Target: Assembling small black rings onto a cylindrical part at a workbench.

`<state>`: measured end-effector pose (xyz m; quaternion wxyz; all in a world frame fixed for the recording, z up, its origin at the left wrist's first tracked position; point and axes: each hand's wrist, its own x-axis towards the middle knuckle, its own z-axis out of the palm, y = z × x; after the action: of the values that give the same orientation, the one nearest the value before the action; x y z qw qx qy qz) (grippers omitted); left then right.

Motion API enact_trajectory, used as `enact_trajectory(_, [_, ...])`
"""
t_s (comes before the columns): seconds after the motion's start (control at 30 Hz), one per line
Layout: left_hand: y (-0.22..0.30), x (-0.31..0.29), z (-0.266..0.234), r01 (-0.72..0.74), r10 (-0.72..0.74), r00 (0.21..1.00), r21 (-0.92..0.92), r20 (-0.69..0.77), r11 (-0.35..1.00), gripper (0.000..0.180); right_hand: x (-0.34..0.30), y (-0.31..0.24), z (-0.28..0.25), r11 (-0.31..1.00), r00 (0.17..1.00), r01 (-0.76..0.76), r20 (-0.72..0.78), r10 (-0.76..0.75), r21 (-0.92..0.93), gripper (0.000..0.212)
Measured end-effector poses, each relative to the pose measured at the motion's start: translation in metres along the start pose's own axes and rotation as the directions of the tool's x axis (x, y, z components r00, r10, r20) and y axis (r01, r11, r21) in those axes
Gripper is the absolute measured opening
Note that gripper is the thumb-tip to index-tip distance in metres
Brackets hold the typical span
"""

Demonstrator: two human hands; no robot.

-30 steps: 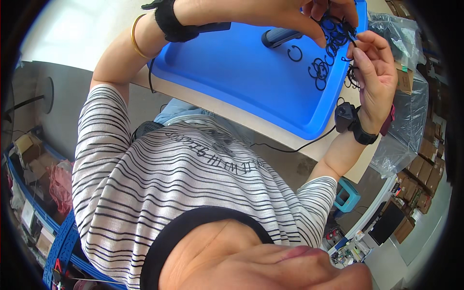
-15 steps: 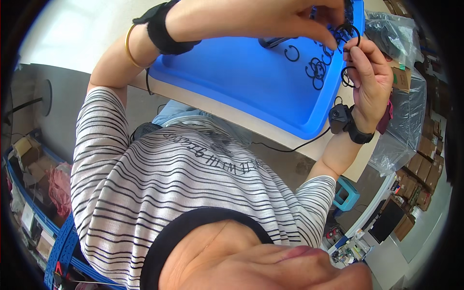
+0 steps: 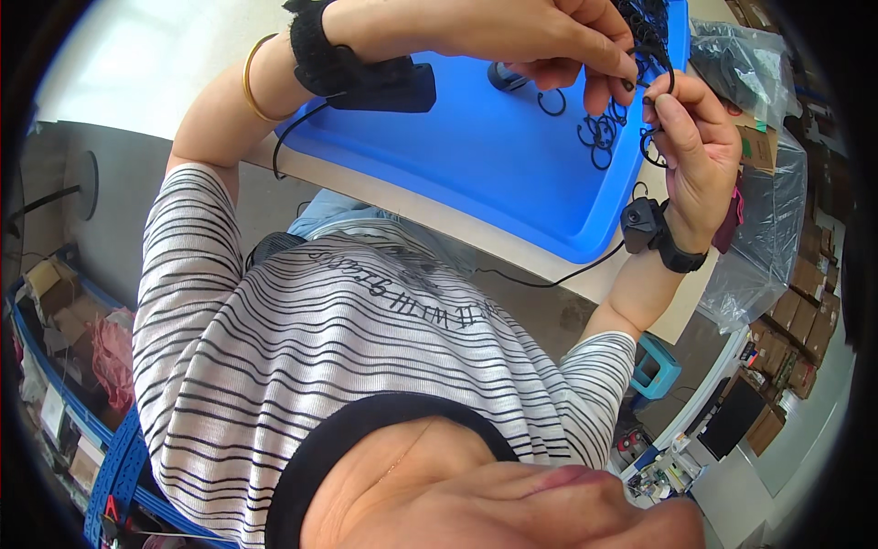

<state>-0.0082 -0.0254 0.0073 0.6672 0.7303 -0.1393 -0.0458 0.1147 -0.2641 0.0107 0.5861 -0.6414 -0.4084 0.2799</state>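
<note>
A black C-shaped retaining ring [image 3: 672, 79] spans the gap between my two hands above the far right of a blue tray [image 3: 512, 216]. My left hand [image 3: 581, 48] reaches over the tray, thumb and fingers closed at one end of the ring. With thumb and forefinger, my right hand [image 3: 692, 128] pinches the other end. A second black ring [image 3: 646, 152] hangs at the lower fingers of my right hand, partly hidden by them. Under the hands, several loose rings [image 3: 599, 142] lie in the tray, and a dense pile [image 3: 647, 16] of them fills its far corner.
A black cylindrical object [image 3: 505, 77] lies in the tray, partly behind my left hand. Straps with small black devices sit on both wrists; a cable [image 3: 549, 285] runs by the table edge [image 3: 439, 194]. Plastic-wrapped goods [image 3: 754, 240] and cardboard boxes [image 3: 794, 306] stand at right.
My left hand has rolled and shifted slightly, bringing its wrist device into sight. The held ring has turned, its ends now near both hands' fingertips. My right hand has barely moved.
</note>
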Motion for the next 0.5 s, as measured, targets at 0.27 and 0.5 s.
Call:
enact_trajectory(0.27, [-0.007, 0.004, -0.008, 0.096, -0.052, 0.985, -0.28, 0.162, 0.955, 0.032, -0.002, 0.0, 0.009, 0.986, 0.989, 0.147, -0.014, -0.148, -0.085, 0.016])
enact_trajectory(0.5, [0.008, -0.007, 0.003, -0.195, 0.2, 0.98, 0.203, -0.005, 0.96, 0.021, 0.001, 0.001, 0.0, 1.0, 1.0, 0.001, -0.02, -0.001, -0.005, 0.018])
